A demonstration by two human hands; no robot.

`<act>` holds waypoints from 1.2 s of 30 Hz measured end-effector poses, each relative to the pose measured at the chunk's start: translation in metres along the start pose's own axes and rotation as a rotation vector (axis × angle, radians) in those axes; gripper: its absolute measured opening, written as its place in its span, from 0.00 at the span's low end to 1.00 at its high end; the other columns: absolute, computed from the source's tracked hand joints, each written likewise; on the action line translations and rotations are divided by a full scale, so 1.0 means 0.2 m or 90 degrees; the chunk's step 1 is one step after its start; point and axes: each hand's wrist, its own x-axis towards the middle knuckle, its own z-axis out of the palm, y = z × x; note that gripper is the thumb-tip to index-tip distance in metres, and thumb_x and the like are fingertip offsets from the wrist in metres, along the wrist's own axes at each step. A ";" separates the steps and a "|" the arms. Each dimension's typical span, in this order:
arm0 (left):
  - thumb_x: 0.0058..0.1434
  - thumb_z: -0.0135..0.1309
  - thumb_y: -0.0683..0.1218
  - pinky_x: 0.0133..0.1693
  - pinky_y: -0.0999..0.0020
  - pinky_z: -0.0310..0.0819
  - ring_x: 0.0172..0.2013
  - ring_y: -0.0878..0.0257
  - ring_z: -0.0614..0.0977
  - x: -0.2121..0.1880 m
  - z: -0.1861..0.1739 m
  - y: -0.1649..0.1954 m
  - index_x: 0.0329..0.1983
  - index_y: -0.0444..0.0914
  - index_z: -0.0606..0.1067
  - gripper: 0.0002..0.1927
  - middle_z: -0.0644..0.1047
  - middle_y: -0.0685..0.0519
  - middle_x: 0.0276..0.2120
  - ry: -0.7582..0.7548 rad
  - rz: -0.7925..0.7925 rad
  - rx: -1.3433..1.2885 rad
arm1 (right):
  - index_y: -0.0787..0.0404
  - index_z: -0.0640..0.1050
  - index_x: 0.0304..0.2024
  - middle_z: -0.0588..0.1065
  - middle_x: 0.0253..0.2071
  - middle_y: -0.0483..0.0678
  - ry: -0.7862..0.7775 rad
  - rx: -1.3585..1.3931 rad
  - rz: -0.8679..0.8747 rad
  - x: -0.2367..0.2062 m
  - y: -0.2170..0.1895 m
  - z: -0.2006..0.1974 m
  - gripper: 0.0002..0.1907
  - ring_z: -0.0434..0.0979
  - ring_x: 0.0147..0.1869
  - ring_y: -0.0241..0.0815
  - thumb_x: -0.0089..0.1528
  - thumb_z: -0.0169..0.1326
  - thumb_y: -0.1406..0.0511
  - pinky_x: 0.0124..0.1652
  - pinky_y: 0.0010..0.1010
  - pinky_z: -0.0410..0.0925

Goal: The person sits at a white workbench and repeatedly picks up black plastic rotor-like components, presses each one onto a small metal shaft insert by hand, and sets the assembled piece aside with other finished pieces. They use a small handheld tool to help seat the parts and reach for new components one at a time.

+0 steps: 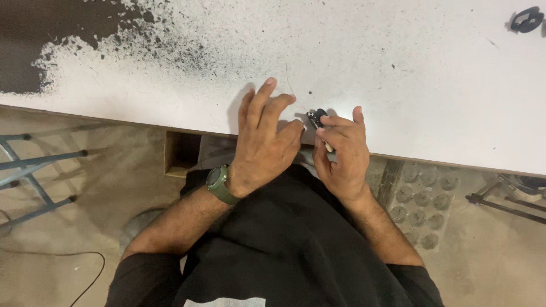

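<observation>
Nearest, at 6 o'clock, a black shirt fills the bottom of the view, with both forearms reaching up from it toward the desk [398,68]. The left hand [264,139], with a green watch [219,183] on its wrist, is spread open with fingers loosely fanned; it grips nothing and hovers or rests lightly at the desk's near edge. Just to its 3 o'clock side the right hand [341,153] is curled closed around a small dark part [317,117], pinched between thumb and fingertips so that only its tip shows past the fingers, right over the edge of the desk. What the part is exactly I cannot tell; a pale sliver shows below the fingers.

Judging by its size, the part is probably light and rigid, easy to drop or roll, so a fingertip pinch across its narrow body seems the sensible hold, with the other hand close by to steady it.

Further out, the white desk surface runs to a speckled black patch [34,34] at 10 o'clock and a small black ring-shaped object [526,20] at 2 o'clock, well apart from the hands.
</observation>
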 end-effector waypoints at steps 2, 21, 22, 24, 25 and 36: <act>0.61 0.64 0.44 0.60 0.48 0.67 0.62 0.48 0.68 0.01 -0.01 0.00 0.50 0.39 0.77 0.15 0.67 0.46 0.61 0.039 -0.010 0.018 | 0.59 0.74 0.49 0.74 0.43 0.47 0.037 -0.002 -0.010 0.02 0.00 -0.02 0.18 0.77 0.61 0.48 0.62 0.59 0.81 0.77 0.55 0.48; 0.62 0.64 0.42 0.42 0.62 0.76 0.44 0.58 0.79 0.19 -0.09 -0.02 0.41 0.39 0.79 0.06 0.74 0.53 0.46 -0.151 0.005 -0.182 | 0.57 0.82 0.48 0.69 0.47 0.47 -0.032 -0.175 0.079 0.02 0.04 -0.06 0.17 0.67 0.66 0.51 0.59 0.70 0.59 0.75 0.66 0.33; 0.61 0.63 0.41 0.44 0.62 0.76 0.47 0.58 0.80 0.18 -0.09 -0.03 0.41 0.39 0.78 0.07 0.74 0.52 0.49 -0.138 0.016 -0.180 | 0.57 0.83 0.47 0.69 0.46 0.47 -0.029 -0.176 0.086 0.01 0.05 -0.06 0.17 0.67 0.66 0.51 0.59 0.70 0.59 0.75 0.66 0.33; 0.59 0.63 0.40 0.47 0.61 0.76 0.50 0.56 0.80 0.17 -0.09 -0.03 0.40 0.39 0.78 0.07 0.75 0.51 0.52 -0.127 0.047 -0.156 | 0.57 0.83 0.47 0.69 0.46 0.47 -0.026 -0.175 0.084 0.01 0.05 -0.07 0.17 0.67 0.66 0.51 0.59 0.70 0.60 0.76 0.66 0.33; 0.58 0.63 0.40 0.47 0.60 0.76 0.50 0.55 0.80 0.17 -0.10 -0.03 0.39 0.39 0.78 0.07 0.75 0.51 0.52 -0.127 0.064 -0.131 | 0.57 0.83 0.46 0.69 0.45 0.47 -0.026 -0.174 0.083 0.01 0.06 -0.07 0.16 0.68 0.65 0.51 0.59 0.70 0.60 0.76 0.67 0.32; 0.60 0.62 0.40 0.39 0.64 0.77 0.38 0.59 0.80 0.20 -0.06 0.04 0.39 0.38 0.75 0.07 0.78 0.54 0.45 -0.129 -0.096 -0.240 | 0.57 0.83 0.48 0.70 0.47 0.47 -0.056 -0.172 0.057 0.00 0.05 -0.08 0.17 0.67 0.66 0.50 0.59 0.70 0.59 0.75 0.67 0.32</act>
